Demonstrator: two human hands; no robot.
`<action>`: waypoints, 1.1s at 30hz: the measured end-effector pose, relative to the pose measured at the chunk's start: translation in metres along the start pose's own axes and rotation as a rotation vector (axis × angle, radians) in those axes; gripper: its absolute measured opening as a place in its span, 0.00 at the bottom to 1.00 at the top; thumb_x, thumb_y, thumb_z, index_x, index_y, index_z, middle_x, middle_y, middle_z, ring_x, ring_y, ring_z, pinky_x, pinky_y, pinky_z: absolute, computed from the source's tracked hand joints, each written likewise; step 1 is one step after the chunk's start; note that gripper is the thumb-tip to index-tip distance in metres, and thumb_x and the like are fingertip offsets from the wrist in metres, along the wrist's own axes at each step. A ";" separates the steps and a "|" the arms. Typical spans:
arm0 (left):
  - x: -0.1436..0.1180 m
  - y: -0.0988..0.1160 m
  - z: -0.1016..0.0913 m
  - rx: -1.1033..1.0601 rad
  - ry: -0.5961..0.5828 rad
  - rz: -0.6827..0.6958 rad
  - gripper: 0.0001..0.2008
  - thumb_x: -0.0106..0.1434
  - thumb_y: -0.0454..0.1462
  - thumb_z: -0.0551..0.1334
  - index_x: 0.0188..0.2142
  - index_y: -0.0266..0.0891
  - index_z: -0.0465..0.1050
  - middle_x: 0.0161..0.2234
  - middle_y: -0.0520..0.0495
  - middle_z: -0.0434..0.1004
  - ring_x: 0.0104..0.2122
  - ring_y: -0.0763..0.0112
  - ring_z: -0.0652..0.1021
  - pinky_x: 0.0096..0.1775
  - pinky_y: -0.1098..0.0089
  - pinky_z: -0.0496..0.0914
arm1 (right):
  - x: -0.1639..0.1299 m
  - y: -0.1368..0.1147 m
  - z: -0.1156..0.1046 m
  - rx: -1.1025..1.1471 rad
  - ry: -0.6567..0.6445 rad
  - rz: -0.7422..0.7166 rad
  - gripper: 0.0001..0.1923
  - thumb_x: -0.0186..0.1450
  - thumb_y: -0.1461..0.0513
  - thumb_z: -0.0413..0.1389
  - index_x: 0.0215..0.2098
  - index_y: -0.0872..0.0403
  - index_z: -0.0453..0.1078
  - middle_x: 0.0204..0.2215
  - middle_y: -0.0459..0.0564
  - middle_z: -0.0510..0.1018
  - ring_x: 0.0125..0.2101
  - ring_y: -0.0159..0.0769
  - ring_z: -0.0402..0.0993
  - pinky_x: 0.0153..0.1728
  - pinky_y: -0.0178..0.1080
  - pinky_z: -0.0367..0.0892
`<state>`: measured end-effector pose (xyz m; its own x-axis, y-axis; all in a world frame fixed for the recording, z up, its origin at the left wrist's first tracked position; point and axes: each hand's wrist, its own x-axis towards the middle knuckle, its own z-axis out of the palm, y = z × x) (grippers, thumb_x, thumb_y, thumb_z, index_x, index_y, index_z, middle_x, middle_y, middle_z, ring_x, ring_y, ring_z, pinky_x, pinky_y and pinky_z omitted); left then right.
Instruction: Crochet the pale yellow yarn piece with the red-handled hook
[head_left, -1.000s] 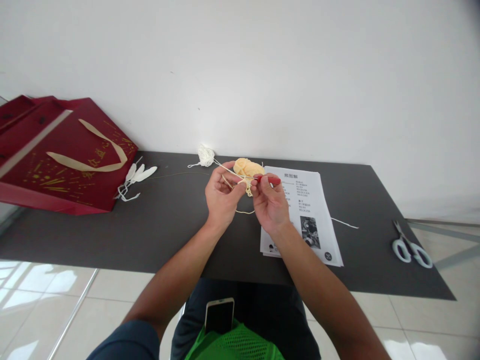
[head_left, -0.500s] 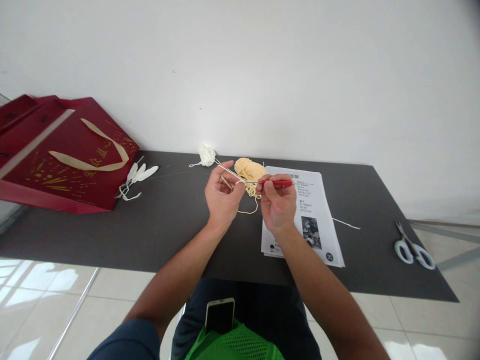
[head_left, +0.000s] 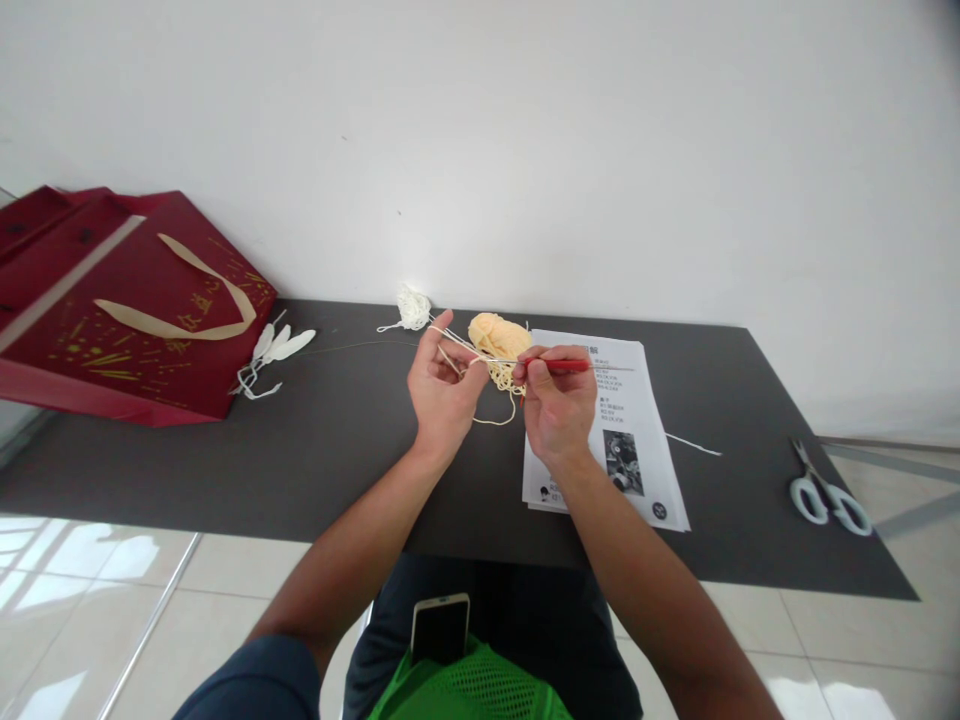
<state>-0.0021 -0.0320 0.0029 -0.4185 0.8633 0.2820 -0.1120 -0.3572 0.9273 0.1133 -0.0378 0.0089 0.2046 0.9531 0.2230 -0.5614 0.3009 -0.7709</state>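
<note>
My left hand [head_left: 444, 393] is raised over the dark table [head_left: 337, 450], pinching a cream yarn strand [head_left: 457, 345] that runs over its index finger. Beside it, my right hand [head_left: 556, 405] grips a red-handled crochet hook [head_left: 553, 365], whose metal tip points left toward the left fingers. Just behind both hands lies a ball of pale yellow yarn [head_left: 498, 338], with loose loops [head_left: 501, 405] hanging below the hands.
A printed instruction sheet [head_left: 626, 440] lies under my right wrist. A small white yarn clump [head_left: 413, 308] sits by the wall. A red gift bag [head_left: 127, 300] lies at left, white pieces [head_left: 276, 350] beside it. Scissors [head_left: 825, 492] rest at the table's right edge. A phone [head_left: 439, 628] sits on my lap.
My right hand has shifted right, drawing the hook out so more of its red handle shows. The left index finger has lifted, stretching the strand.
</note>
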 end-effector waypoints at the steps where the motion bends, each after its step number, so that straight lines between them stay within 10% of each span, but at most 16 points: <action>1: 0.000 0.000 0.000 0.000 0.001 0.001 0.32 0.55 0.31 0.69 0.60 0.45 0.70 0.28 0.57 0.75 0.24 0.79 0.73 0.28 0.76 0.68 | 0.000 0.001 0.000 0.005 -0.003 -0.009 0.10 0.61 0.61 0.68 0.35 0.46 0.71 0.32 0.41 0.80 0.28 0.28 0.75 0.32 0.35 0.72; 33: 0.003 -0.004 -0.002 0.067 0.104 0.082 0.22 0.56 0.30 0.69 0.50 0.43 0.73 0.28 0.57 0.76 0.25 0.78 0.74 0.32 0.74 0.71 | -0.021 0.010 -0.009 -0.416 -0.189 -0.238 0.07 0.63 0.61 0.67 0.36 0.38 0.83 0.42 0.46 0.87 0.45 0.42 0.83 0.54 0.53 0.79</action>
<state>-0.0045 -0.0283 -0.0001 -0.5155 0.7893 0.3336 -0.0150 -0.3975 0.9175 0.1112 -0.0549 -0.0085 0.1181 0.8607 0.4953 -0.1426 0.5083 -0.8493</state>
